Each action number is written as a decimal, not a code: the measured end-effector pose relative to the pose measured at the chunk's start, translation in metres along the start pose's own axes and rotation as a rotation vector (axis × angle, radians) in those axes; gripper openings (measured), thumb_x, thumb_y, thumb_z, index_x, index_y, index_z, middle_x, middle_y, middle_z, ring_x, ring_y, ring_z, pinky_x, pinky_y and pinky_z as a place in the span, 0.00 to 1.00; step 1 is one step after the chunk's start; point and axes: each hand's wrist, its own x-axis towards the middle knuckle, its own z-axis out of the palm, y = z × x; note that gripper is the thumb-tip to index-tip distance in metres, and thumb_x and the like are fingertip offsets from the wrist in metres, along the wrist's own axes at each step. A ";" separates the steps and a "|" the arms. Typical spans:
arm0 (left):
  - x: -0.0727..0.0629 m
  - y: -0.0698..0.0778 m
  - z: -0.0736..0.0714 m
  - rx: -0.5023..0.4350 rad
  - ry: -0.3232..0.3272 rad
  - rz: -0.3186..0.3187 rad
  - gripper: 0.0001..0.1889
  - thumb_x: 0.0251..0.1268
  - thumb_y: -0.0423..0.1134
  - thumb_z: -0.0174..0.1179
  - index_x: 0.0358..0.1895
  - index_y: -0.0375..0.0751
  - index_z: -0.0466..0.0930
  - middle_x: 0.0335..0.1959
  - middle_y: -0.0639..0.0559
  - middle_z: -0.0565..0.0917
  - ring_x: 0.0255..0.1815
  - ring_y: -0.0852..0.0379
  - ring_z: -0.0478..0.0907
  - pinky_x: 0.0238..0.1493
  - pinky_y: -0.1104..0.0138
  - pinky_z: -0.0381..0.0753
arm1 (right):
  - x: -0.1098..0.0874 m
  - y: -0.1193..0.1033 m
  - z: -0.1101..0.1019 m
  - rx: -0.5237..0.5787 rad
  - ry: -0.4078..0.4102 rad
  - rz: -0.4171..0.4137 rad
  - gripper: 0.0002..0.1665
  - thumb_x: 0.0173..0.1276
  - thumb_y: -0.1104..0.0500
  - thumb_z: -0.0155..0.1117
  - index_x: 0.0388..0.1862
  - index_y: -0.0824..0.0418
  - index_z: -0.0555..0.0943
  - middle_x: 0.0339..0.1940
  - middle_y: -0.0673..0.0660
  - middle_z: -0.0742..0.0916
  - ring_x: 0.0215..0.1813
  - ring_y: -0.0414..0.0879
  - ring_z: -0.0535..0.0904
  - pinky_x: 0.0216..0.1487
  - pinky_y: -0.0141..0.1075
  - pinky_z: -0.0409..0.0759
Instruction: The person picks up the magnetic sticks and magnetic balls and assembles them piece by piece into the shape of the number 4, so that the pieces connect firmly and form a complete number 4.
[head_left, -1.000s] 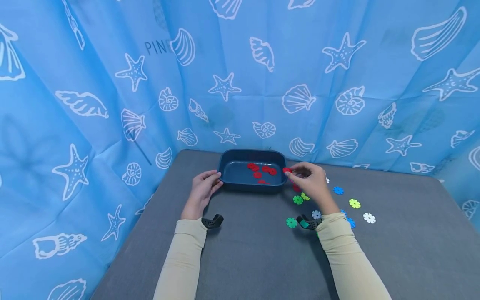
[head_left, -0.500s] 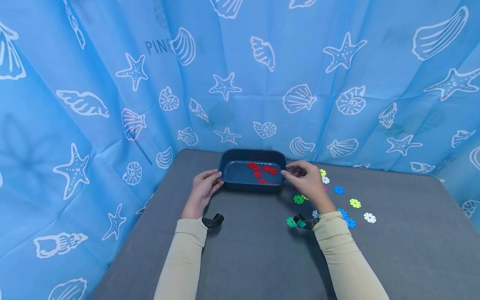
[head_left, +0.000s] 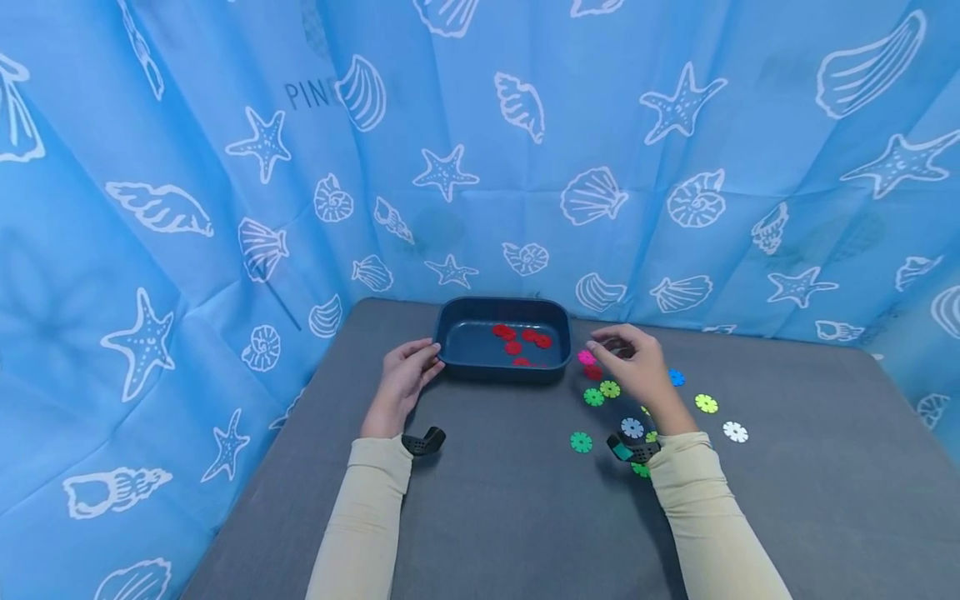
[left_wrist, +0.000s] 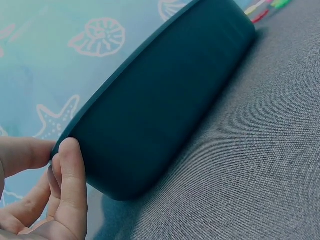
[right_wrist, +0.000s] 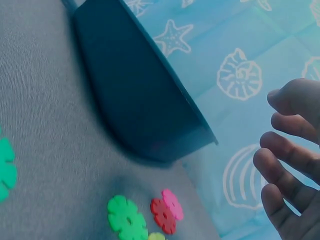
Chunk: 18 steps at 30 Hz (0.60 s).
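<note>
A dark blue rectangular tray [head_left: 465, 337] stands near the back of the table, with several red notched discs [head_left: 512, 347] inside. My left hand [head_left: 405, 383] pinches its left rim between thumb and fingers; the left wrist view shows this hold on the tray wall [left_wrist: 155, 110] closely. Just right of the tray, my right hand [head_left: 633, 362] hovers with loosely bent fingers and holds nothing, as the right wrist view of the hand [right_wrist: 295, 155] confirms. Nearest to it on the table lie a pink disc [head_left: 586, 357] and a red disc [head_left: 592, 372], touching or overlapping.
Green discs [head_left: 581, 442], a yellow-green disc [head_left: 707, 403], a white disc [head_left: 736, 432], a blue disc [head_left: 677, 377] and a pale disc [head_left: 632, 428] lie scattered on the grey tabletop [head_left: 495, 500], partly under my right arm. A blue shell-patterned curtain [head_left: 480, 217] rises behind the table.
My right hand pinched a red disc at the tray's right rim, let it go there, and has moved right, away from the tray. My left hand stays on the rim.
</note>
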 end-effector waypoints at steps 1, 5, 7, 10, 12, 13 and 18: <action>0.000 0.000 0.000 0.001 0.000 0.000 0.20 0.75 0.38 0.68 0.64 0.35 0.79 0.56 0.42 0.80 0.49 0.55 0.83 0.56 0.68 0.90 | -0.001 0.002 -0.001 -0.002 -0.002 0.005 0.15 0.78 0.56 0.69 0.55 0.64 0.87 0.50 0.63 0.90 0.46 0.39 0.83 0.46 0.21 0.81; -0.002 -0.001 -0.001 -0.002 0.002 0.003 0.20 0.75 0.38 0.68 0.64 0.35 0.80 0.53 0.43 0.81 0.47 0.57 0.83 0.55 0.69 0.91 | -0.004 0.008 -0.003 -0.022 -0.028 0.031 0.16 0.79 0.56 0.68 0.56 0.65 0.87 0.52 0.64 0.90 0.46 0.36 0.83 0.47 0.21 0.81; -0.002 -0.001 -0.001 -0.008 0.007 0.006 0.20 0.75 0.37 0.68 0.64 0.34 0.80 0.52 0.45 0.81 0.46 0.57 0.83 0.54 0.69 0.91 | -0.004 0.010 -0.004 -0.031 -0.045 0.047 0.17 0.79 0.56 0.68 0.58 0.66 0.86 0.52 0.64 0.89 0.48 0.38 0.84 0.47 0.20 0.81; -0.003 0.000 -0.001 -0.014 0.013 0.006 0.19 0.76 0.36 0.67 0.64 0.34 0.80 0.50 0.46 0.81 0.45 0.57 0.83 0.53 0.69 0.91 | -0.004 0.014 -0.005 -0.045 -0.064 0.057 0.18 0.79 0.56 0.67 0.59 0.66 0.85 0.53 0.64 0.89 0.50 0.45 0.84 0.48 0.22 0.81; -0.003 0.000 -0.001 -0.015 0.015 0.005 0.19 0.76 0.36 0.67 0.64 0.34 0.80 0.50 0.46 0.81 0.45 0.57 0.83 0.53 0.69 0.91 | -0.005 0.017 -0.006 -0.050 -0.071 0.065 0.18 0.79 0.56 0.67 0.60 0.67 0.85 0.54 0.65 0.89 0.51 0.51 0.85 0.48 0.23 0.81; -0.003 0.000 0.000 -0.014 0.015 0.004 0.19 0.76 0.36 0.67 0.64 0.34 0.80 0.50 0.45 0.81 0.45 0.57 0.83 0.53 0.69 0.91 | -0.005 0.019 -0.006 -0.057 -0.073 0.069 0.18 0.79 0.56 0.67 0.60 0.67 0.85 0.55 0.65 0.88 0.52 0.53 0.85 0.48 0.23 0.81; -0.002 0.000 0.001 0.003 0.011 0.002 0.19 0.76 0.38 0.68 0.64 0.34 0.80 0.52 0.44 0.82 0.45 0.57 0.84 0.54 0.68 0.91 | -0.006 0.026 -0.005 -0.085 -0.085 0.094 0.20 0.78 0.56 0.68 0.60 0.68 0.84 0.56 0.67 0.87 0.54 0.60 0.85 0.51 0.32 0.84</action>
